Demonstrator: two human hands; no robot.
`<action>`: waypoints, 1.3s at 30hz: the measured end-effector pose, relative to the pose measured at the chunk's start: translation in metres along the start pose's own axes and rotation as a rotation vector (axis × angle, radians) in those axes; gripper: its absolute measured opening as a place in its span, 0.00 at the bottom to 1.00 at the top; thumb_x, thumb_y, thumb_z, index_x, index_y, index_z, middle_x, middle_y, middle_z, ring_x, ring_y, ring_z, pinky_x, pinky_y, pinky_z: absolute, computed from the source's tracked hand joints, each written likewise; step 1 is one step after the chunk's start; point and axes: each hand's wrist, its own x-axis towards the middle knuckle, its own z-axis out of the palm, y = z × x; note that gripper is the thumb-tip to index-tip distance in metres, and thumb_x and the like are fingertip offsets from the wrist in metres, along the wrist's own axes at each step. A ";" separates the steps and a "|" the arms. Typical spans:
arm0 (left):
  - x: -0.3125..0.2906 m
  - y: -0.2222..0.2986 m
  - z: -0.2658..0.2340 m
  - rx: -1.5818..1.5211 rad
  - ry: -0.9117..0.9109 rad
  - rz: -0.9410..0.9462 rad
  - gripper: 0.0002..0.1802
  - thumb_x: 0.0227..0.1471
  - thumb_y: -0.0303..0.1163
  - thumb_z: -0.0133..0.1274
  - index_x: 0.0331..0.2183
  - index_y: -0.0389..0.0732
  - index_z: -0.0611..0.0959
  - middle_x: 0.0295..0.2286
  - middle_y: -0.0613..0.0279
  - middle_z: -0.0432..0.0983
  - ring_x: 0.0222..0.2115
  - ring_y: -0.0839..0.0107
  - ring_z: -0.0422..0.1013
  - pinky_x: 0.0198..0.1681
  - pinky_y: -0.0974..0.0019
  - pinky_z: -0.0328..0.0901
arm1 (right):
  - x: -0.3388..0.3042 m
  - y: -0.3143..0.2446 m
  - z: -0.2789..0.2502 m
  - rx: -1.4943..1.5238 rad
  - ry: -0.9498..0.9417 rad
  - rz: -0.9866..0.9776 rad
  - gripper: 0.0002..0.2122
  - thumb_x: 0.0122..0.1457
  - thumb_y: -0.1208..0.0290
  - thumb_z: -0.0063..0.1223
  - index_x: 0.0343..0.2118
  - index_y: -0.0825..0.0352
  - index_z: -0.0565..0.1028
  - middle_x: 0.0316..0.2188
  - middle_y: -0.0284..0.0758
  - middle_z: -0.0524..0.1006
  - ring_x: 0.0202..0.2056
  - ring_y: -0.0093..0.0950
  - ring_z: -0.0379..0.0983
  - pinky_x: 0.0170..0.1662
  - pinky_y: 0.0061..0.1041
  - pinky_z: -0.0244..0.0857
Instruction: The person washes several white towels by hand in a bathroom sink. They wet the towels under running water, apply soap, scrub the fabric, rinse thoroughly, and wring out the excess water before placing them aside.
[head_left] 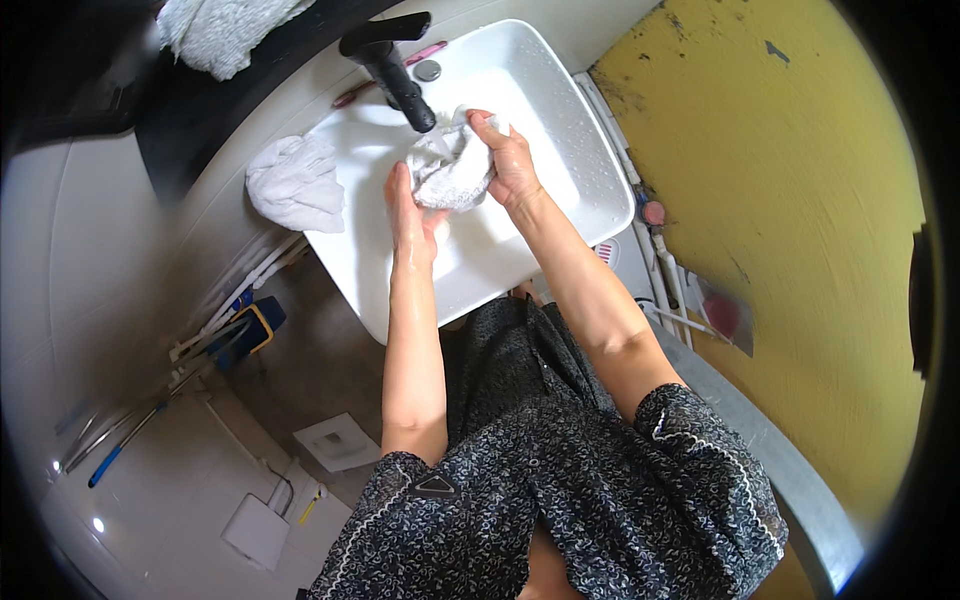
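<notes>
Your left grip and right grip are holding the white cloth beneath the tap, left fingers seemingly underneath.

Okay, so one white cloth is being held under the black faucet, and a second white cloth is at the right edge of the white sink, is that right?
Not quite: the second white cloth is at the left edge of the white sink, as the head view shows. The first white cloth is indeed under the black faucet.
</notes>
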 end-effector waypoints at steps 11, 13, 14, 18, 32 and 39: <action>0.016 -0.047 0.013 -0.232 -0.023 0.144 0.18 0.56 0.43 0.53 0.43 0.41 0.73 0.41 0.64 0.71 0.41 0.71 0.69 0.46 0.63 0.67 | -0.023 0.016 0.014 -1.446 -0.145 -0.742 0.11 0.47 0.61 0.60 0.31 0.61 0.79 0.25 0.36 0.71 0.38 0.40 0.67 0.46 0.38 0.56; 0.022 -0.043 0.015 -0.204 0.019 0.130 0.19 0.53 0.40 0.55 0.44 0.41 0.73 0.41 0.64 0.71 0.42 0.71 0.69 0.45 0.64 0.68 | 0.000 0.006 0.015 -0.977 -0.014 -0.372 0.12 0.51 0.64 0.58 0.33 0.68 0.78 0.27 0.36 0.77 0.33 0.33 0.74 0.39 0.29 0.66; 0.026 -0.041 0.009 -0.186 0.046 0.116 0.20 0.51 0.39 0.56 0.44 0.41 0.73 0.41 0.64 0.71 0.42 0.71 0.69 0.45 0.65 0.68 | -0.002 0.001 0.018 -0.594 -0.053 0.033 0.13 0.52 0.65 0.58 0.34 0.70 0.78 0.29 0.37 0.79 0.31 0.30 0.75 0.35 0.26 0.69; 0.031 -0.021 -0.016 -0.429 -0.081 -0.087 0.27 0.53 0.54 0.48 0.49 0.48 0.69 0.44 0.63 0.68 0.47 0.66 0.65 0.50 0.53 0.62 | -0.057 0.044 0.023 -0.990 -0.306 -0.942 0.11 0.50 0.64 0.57 0.35 0.63 0.79 0.37 0.37 0.79 0.44 0.38 0.74 0.51 0.39 0.63; 0.018 -0.007 0.037 -0.174 0.191 0.168 0.18 0.54 0.42 0.56 0.36 0.35 0.75 0.32 0.61 0.69 0.33 0.71 0.67 0.37 0.67 0.65 | -0.047 0.046 0.020 -0.794 0.038 -0.688 0.12 0.52 0.69 0.59 0.40 0.66 0.78 0.43 0.41 0.73 0.47 0.40 0.66 0.53 0.34 0.58; 0.037 -0.006 0.041 0.335 0.299 0.460 0.09 0.48 0.28 0.58 0.29 0.31 0.78 0.30 0.61 0.75 0.31 0.74 0.69 0.36 0.67 0.67 | -0.030 0.031 0.037 -0.031 0.177 -0.064 0.09 0.61 0.68 0.53 0.37 0.69 0.74 0.28 0.32 0.75 0.30 0.23 0.71 0.32 0.23 0.68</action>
